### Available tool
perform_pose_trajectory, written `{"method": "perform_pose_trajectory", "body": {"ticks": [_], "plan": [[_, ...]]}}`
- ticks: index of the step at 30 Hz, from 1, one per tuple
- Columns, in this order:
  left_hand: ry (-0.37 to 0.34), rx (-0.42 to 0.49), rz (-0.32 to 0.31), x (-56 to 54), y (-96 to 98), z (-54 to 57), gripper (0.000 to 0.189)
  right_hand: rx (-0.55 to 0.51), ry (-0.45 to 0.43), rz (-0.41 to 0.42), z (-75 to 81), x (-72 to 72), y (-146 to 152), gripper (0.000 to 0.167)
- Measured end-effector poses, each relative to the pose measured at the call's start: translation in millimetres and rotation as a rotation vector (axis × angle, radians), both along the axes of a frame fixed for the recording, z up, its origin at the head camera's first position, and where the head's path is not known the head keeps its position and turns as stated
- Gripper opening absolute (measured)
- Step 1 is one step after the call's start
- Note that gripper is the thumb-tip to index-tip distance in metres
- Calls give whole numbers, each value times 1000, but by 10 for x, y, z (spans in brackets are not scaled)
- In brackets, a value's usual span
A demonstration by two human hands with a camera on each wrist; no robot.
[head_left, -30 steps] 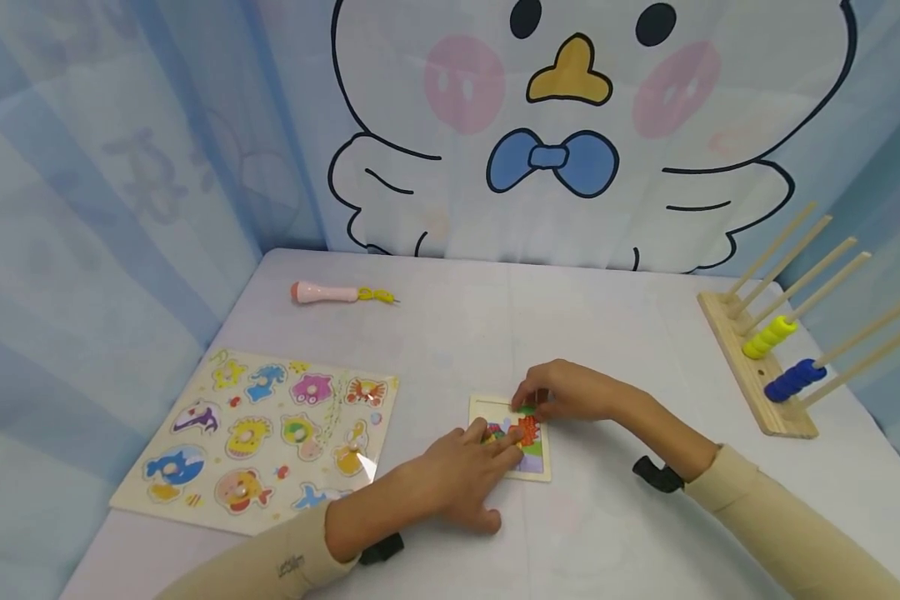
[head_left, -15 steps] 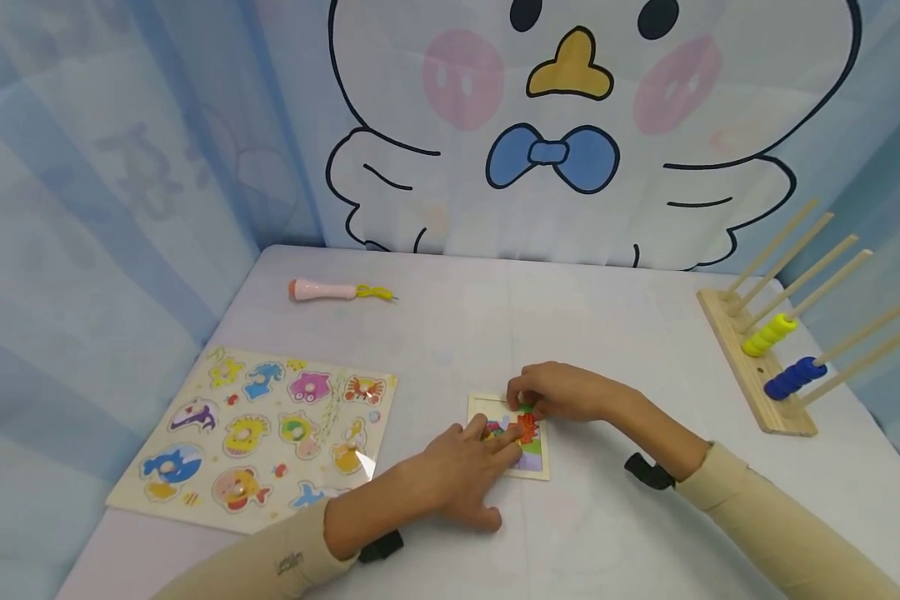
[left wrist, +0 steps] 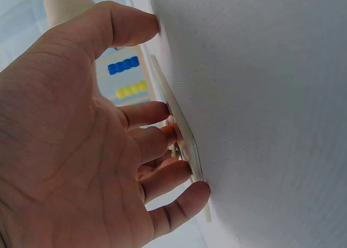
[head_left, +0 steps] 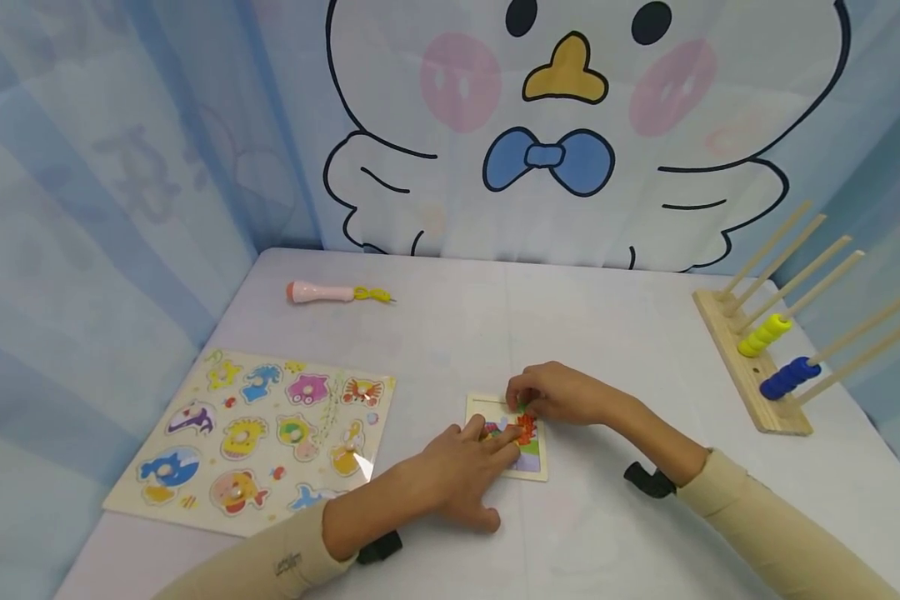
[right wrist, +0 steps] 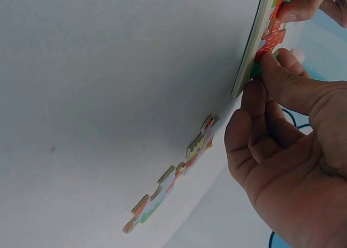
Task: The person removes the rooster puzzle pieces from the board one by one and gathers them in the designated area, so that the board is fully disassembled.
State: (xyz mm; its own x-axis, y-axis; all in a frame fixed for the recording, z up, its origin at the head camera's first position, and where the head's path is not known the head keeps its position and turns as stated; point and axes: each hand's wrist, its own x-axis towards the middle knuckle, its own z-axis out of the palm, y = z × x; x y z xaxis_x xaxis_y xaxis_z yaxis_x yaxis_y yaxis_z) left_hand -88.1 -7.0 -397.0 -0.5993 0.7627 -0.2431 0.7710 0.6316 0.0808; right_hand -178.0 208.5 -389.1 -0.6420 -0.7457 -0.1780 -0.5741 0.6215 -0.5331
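Note:
A small wooden jigsaw tray (head_left: 544,458) lies on the white table, holding several bright pieces. My left hand (head_left: 461,475) rests on it with fingers spread; the fingertips press on the pieces and the rim, and the thumb points off over the tabletop. At the tray's upper right corner my right hand (head_left: 566,396) pinches a green puzzle piece (right wrist: 256,70) between thumb and fingers. Beside that piece, a red section with pale dots (right wrist: 271,40) sits inside the tray. Most of the picture is hidden under both hands.
Loose jigsaw pieces (right wrist: 157,196) lie on the table near my right hand. A knobbed sea-animal puzzle board (head_left: 270,442) is at left, a pink toy microphone (head_left: 322,292) behind it. A wooden peg stand (head_left: 750,375) with yellow and blue beads stands at right.
My right hand has shifted slightly left at the tray's corner, and less of the green piece shows under its fingers. My left hand stays in place on the tray.

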Motion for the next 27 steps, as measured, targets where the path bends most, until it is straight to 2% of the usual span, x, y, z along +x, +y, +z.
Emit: {"method": "perform_pose_trajectory", "body": {"ticks": [12,27], "plan": [[16,-2,3,-14,-13,11,69,-95,-15,-18,-27,-103,102,18],[11,13,4,9,-2,-23,69,-176,-98,13,13,-35,212,14]]}}
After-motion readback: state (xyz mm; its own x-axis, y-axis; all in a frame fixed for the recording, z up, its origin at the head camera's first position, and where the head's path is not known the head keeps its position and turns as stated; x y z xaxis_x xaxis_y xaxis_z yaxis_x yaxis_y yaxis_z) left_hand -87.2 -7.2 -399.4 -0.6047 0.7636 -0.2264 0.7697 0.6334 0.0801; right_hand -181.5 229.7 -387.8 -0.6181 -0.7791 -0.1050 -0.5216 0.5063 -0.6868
